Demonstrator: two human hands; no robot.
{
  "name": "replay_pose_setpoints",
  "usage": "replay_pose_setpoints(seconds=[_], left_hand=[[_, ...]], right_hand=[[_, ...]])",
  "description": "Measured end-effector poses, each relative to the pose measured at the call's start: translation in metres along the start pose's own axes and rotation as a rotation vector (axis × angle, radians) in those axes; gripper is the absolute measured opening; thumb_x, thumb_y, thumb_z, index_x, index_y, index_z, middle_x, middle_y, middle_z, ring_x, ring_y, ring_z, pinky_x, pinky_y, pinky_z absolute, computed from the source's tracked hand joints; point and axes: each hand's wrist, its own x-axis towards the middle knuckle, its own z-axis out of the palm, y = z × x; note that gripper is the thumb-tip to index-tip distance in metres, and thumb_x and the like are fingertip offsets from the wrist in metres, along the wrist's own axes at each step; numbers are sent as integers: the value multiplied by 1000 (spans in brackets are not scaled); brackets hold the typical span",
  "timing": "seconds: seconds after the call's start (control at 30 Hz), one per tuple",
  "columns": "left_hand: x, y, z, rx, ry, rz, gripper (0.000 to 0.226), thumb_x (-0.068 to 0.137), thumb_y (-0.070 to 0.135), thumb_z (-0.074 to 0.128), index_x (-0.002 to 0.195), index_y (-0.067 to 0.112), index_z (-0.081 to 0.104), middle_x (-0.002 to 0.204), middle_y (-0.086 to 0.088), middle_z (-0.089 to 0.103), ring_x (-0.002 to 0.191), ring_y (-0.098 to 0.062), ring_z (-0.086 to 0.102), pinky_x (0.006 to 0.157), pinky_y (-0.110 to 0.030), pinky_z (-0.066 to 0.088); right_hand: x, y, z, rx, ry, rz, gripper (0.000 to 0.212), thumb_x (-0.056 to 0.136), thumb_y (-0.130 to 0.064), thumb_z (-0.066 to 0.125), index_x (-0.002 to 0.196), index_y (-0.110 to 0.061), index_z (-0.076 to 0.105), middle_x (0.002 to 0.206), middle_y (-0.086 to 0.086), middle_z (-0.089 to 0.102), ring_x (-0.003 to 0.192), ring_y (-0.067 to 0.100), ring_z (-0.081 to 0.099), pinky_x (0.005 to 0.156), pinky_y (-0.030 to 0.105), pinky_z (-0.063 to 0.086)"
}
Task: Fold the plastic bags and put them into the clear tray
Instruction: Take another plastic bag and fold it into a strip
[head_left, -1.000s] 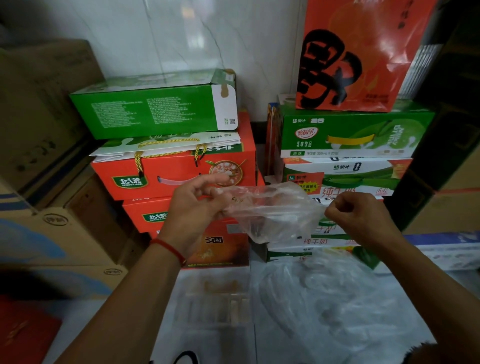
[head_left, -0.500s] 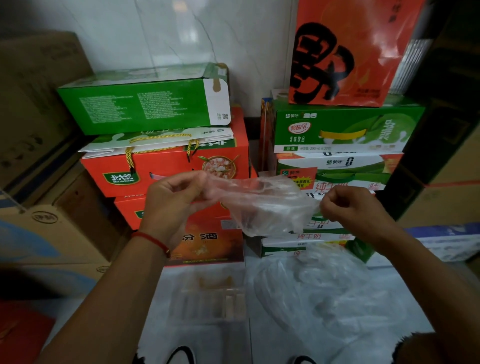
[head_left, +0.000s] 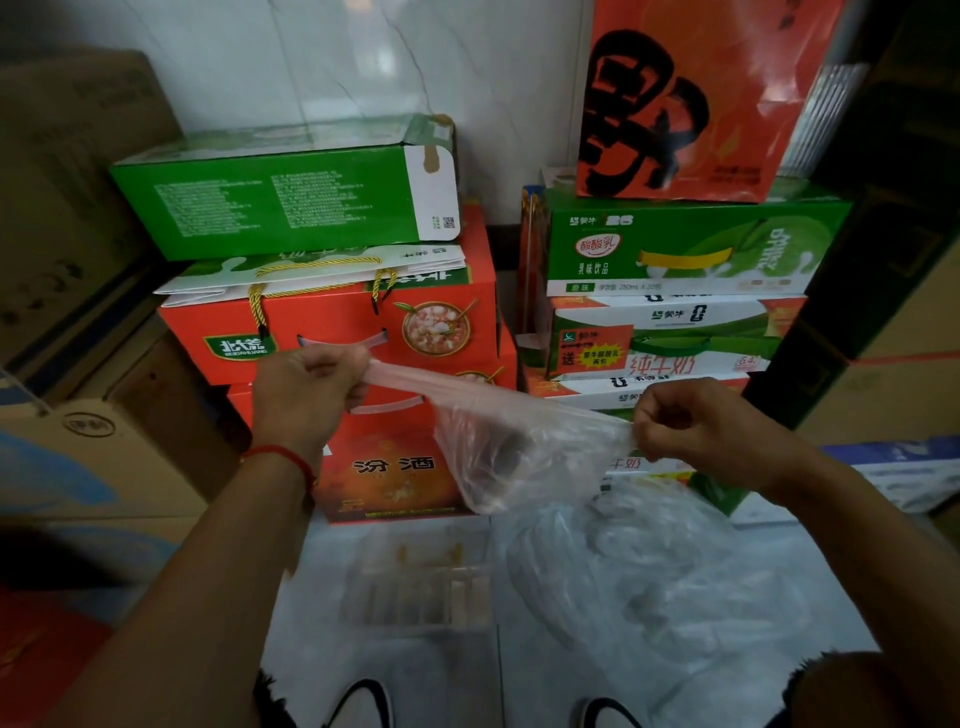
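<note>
A thin clear plastic bag (head_left: 519, 447) was held up in the air between both hands. One twisted end of it was gripped in the curled fingers of the left hand (head_left: 304, 389), and the opposite edge was pinched by the right hand (head_left: 691, 421), whose fingers were closed round the film. The top edge was drawn taut between the two grips, while the rest of the bag hung down slack below them. A red cord (head_left: 283, 457) was worn on the left wrist.

Below the bag, on the pale floor (head_left: 395, 670), a clear tray (head_left: 415, 587) was seen, near the person's feet. Just to its right, a loose heap of further clear bags (head_left: 649, 587) was spread out. Beyond the hands, stacked red and green cartons were set against the far wall: a green box (head_left: 280, 202) on the left stack, a green milk carton (head_left: 675, 249) on the right.
</note>
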Motion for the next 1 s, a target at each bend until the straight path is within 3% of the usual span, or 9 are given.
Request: replay_pose_setpoints(seconds=[0.1,0.17,0.23,0.37,0.47,0.6,0.7,0.8,1.0], left_hand=[[4,-7,-3,287,21,74,8,93,17,72,88,12,75,80,-15,72,74,-28,68,78,-43,60],[0,-5,-1,588,65,221,13,94,18,69,102,10,75,97,-13,74,93,-33,68,88,-42,54],[-13,5,10,671,16,398,26,95,25,68,118,11,70,116,-11,71,112,-32,62,95,-42,46],[-57,25,55,505,-529,476,54,90,36,76,140,24,58,141,6,57,131,-10,49,110,-33,39],[-84,15,88,437,-824,398,58,86,36,79,140,28,57,136,13,60,126,-1,53,104,-24,43],[-90,10,104,302,-672,345,7,88,17,77,90,24,75,84,12,72,81,0,65,74,-18,47],[-85,13,100,149,-540,232,17,88,9,76,81,24,74,83,7,73,79,-5,67,71,-17,51],[-81,17,94,50,-440,96,20,87,7,77,77,24,70,82,5,71,77,-1,66,73,-18,54],[-74,20,83,-149,-374,-67,8,92,15,73,90,8,75,84,-7,77,79,-14,70,75,-33,57]], right_hand=[[0,-2,1,-36,27,-37,16,91,-5,73,77,-13,70,75,2,74,71,9,67,70,22,54],[0,-4,2,-104,28,-80,17,91,-9,75,77,-17,71,76,-4,75,71,5,68,68,17,53],[1,-9,4,-185,9,-130,15,91,-14,77,80,-22,72,79,-8,75,74,3,70,70,19,56],[6,-22,13,-327,-24,-289,15,88,-20,80,81,-30,71,89,-11,68,80,7,67,73,31,60],[9,-29,20,-379,-64,-382,12,85,-20,81,82,-29,74,90,-14,66,83,5,64,73,32,58],[11,-27,24,-303,10,-347,4,87,-30,76,86,-29,73,93,-13,66,85,5,64,75,38,59],[7,-24,25,-153,89,-264,21,88,-46,74,99,-30,68,101,-14,67,94,5,66,81,37,60],[1,-24,30,-60,-25,-170,45,78,-57,79,112,-33,61,110,-16,67,105,2,65,90,31,55],[14,-18,36,-69,36,-209,10,94,-17,76,92,-26,72,86,-5,76,81,9,73,77,32,61]])
